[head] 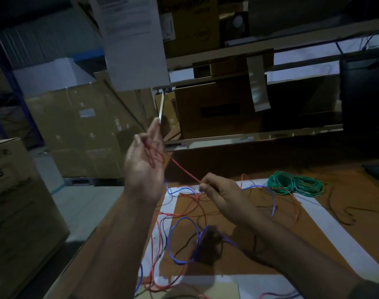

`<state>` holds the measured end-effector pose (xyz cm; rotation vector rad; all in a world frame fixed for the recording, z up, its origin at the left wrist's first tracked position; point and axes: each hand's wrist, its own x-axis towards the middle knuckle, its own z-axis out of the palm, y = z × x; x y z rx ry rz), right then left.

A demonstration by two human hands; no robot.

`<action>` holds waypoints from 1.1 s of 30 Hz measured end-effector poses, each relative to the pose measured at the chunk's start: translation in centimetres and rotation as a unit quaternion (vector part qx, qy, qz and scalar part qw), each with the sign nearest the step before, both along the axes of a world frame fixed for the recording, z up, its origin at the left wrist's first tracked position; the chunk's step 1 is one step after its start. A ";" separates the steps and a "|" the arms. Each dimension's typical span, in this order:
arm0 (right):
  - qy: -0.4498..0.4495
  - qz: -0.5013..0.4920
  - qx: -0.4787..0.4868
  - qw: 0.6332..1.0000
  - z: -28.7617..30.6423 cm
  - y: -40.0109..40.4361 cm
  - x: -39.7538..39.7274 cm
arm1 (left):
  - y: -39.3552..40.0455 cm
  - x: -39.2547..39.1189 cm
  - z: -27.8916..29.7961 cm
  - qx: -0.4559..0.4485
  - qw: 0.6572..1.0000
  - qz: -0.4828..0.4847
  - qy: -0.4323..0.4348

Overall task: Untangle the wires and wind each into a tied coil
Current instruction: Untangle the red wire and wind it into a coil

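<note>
My left hand is raised above the table, palm towards me, with a few small loops of the red wire lying round its fingers. The red wire runs taut down and right to my right hand, which pinches it between thumb and fingers just above the table. Below both hands lies a loose tangle of red, blue and dark wires on the brown table. A green wire coil, wound in a figure-eight, lies at the right back of the table.
White tape strips mark a rectangle on the table. A metal shelf rack with cardboard boxes stands right behind it. Large cartons are stacked at the left, one near box beside the table edge. A paper sheet hangs overhead.
</note>
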<state>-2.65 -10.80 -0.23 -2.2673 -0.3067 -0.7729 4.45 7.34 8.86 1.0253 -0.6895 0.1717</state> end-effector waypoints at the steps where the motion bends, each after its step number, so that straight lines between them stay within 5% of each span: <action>1: -0.014 0.008 -0.022 1.000 0.0 0.1 -0.2 | -0.9 0.0 -0.6 0.027 0.999 0.021 -0.016; 5: -0.101 0.032 -0.003 0.994 0.6 0.1 -0.5 | -2.6 0.0 -4.2 0.313 0.933 0.106 -0.139; 8: -0.136 0.007 0.051 0.989 0.9 -0.8 -0.6 | -3.0 -0.1 -5.4 0.393 0.906 0.089 -0.131; 13: -0.137 -0.053 0.115 0.982 0.6 -2.5 0.5 | -3.5 -2.8 -4.2 0.274 0.946 -0.163 0.055; 18: -0.095 -0.045 0.146 0.984 0.1 -2.7 0.9 | -2.7 -3.0 -2.9 0.172 0.896 -0.387 0.132; 21: -0.031 -0.019 0.165 0.986 0.1 -2.8 0.9 | -3.0 -3.4 -1.7 0.031 0.890 -0.424 0.164; 24: 0.029 0.005 0.135 0.990 -0.4 -2.2 1.2 | -3.1 -3.6 -0.3 -0.125 0.891 -0.397 0.181; 26: 0.060 0.028 0.146 0.987 -0.4 -1.7 1.4 | -3.2 -3.2 0.6 -0.144 0.915 -0.351 0.135; 29: 0.098 0.077 0.195 0.973 0.0 -1.0 1.4 | -3.3 -2.2 1.5 -0.063 0.970 -0.232 0.042; 33: 0.090 0.059 0.083 0.991 0.5 -0.4 0.6 | -2.9 -0.8 1.6 0.112 0.991 -0.030 -0.064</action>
